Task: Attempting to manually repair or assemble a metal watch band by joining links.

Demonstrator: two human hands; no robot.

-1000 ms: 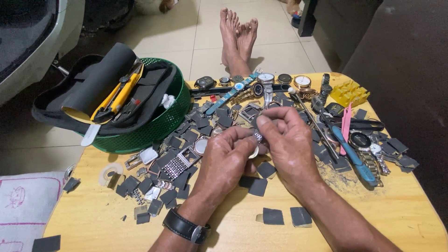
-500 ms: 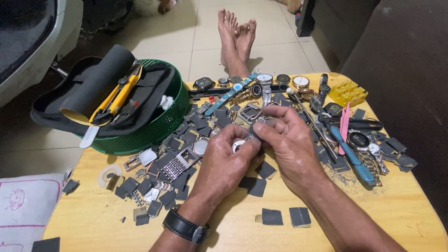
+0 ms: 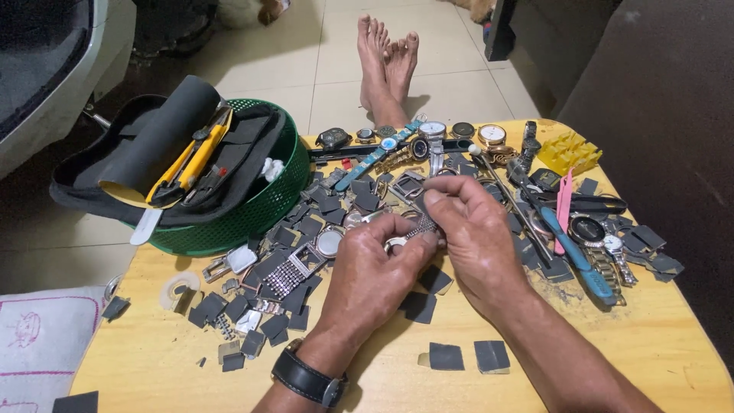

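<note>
Both hands meet just in front of the green basket [image 3: 252, 206], over the worktop [image 3: 382, 382]. The left hand [image 3: 367, 279] and right hand [image 3: 474, 237] pinch a metal watch band [image 3: 417, 229] between fingertips. It looks light, flexible and slippery; best gripped by its link edges.

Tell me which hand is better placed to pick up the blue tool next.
Probably the right hand: the blue tool lies just to its right on the table, while the left hand sits further away, both pinching the metal watch band.
</note>
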